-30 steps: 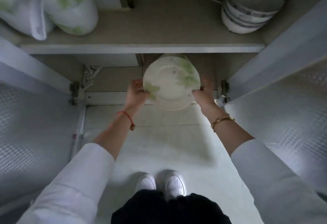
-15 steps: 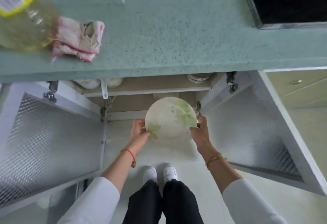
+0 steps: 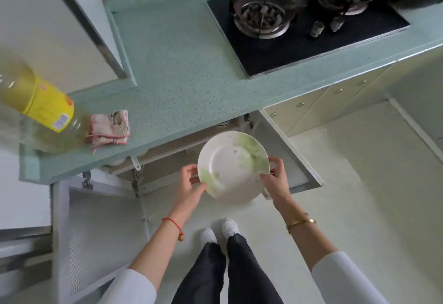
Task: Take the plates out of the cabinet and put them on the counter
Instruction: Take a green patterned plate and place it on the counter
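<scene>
A white plate with green leaf print (image 3: pixel 231 165) is held flat in front of the open cabinet (image 3: pixel 167 167), just below the edge of the speckled green counter (image 3: pixel 177 68). My left hand (image 3: pixel 191 183) grips its left rim and my right hand (image 3: pixel 275 181) grips its right rim. More plates seem to be stacked under the top one, but the stack is mostly hidden. Inside the cabinet only a sliver of shelf and some white crockery show.
Both cabinet doors stand open: the left door (image 3: pixel 96 227) and the right door (image 3: pixel 294 155). On the counter's left are an oil bottle with a yellow label (image 3: pixel 36 104) and a folded cloth (image 3: pixel 110 128). A black gas hob (image 3: pixel 299 23) takes the counter's right.
The plate has come out of the lower shelf and risen to near counter height, still in both hands. The view has lifted from the cabinet interior to the countertop and hob.
</scene>
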A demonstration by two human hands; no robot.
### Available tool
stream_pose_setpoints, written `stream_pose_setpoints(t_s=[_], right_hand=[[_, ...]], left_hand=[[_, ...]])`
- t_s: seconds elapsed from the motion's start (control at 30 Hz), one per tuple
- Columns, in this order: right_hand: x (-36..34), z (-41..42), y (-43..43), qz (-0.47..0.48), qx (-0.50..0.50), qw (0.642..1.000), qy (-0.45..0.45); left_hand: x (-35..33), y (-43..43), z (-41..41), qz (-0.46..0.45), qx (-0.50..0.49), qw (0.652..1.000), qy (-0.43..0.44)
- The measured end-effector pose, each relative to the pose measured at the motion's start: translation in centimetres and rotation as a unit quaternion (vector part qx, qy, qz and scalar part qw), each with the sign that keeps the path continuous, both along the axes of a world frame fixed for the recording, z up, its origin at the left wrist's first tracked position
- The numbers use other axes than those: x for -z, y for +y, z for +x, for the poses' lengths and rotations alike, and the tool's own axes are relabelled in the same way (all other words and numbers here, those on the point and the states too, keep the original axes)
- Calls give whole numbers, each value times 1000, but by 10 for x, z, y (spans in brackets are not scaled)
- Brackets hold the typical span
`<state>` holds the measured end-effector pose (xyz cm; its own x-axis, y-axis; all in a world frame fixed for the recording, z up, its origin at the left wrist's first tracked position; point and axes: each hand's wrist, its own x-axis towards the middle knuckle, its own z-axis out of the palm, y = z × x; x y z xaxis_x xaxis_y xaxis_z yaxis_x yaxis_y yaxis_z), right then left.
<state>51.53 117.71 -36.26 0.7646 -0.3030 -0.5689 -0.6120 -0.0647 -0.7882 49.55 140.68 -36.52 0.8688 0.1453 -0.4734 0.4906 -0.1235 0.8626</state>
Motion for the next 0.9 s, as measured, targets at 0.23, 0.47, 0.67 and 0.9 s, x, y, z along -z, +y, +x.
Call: stream_pose_setpoints(t_s=[0.23, 0.47, 0.67, 0.9], right_hand=[[-101, -51, -71, 12, 133, 988, -83], [-163, -107, -146, -4, 265, 955, -134], [-187, -143, -225, -52, 350, 922, -158], [-207, -164, -346, -87, 376, 906, -175]], left_hand=[[-100, -62, 19, -52, 144, 985, -75], [-157, -155, 31, -102, 274, 953, -80], [-192, -264, 32, -106, 338, 931, -83], [-211, -408, 27, -127, 348, 923, -102]])
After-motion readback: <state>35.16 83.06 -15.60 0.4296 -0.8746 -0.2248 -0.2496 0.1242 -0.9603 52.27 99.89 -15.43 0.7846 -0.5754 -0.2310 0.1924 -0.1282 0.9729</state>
